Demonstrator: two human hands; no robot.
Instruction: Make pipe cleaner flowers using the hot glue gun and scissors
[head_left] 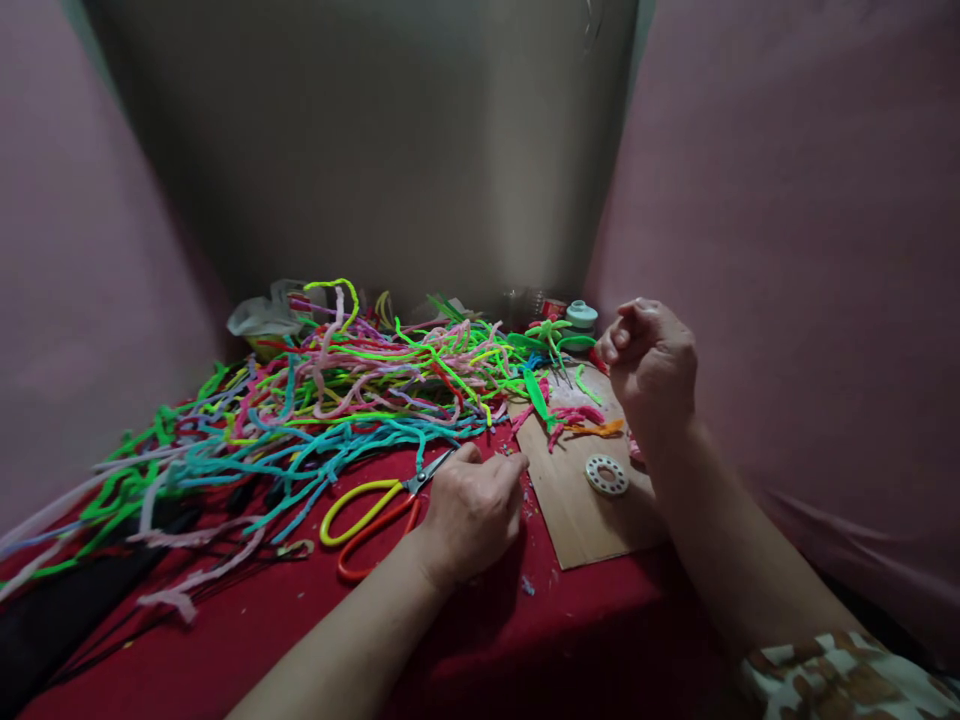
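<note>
My left hand point(476, 508) is closed low over the red cloth, thumb and forefinger pressed together; anything between them is too small or hidden to make out. Just left of it lie scissors point(362, 512) with one yellow and one red handle, their blades partly behind my fingers. My right hand point(654, 362) is raised at the right, its fingers curled shut; what they hold, if anything, does not show. Below that hand is a wooden board point(559, 500) bearing a pale ring with holes point(607, 476), a green leaf shape point(537, 398) and an orange fuzzy piece point(596, 430).
A large tangle of coloured pipe cleaners point(375, 375) covers the back and left of the red tablecloth point(480, 645). A light-blue lidded jar point(581, 318) and a white plastic bag point(266, 315) stand at the back. Pink drapes point(810, 250) hang at both sides.
</note>
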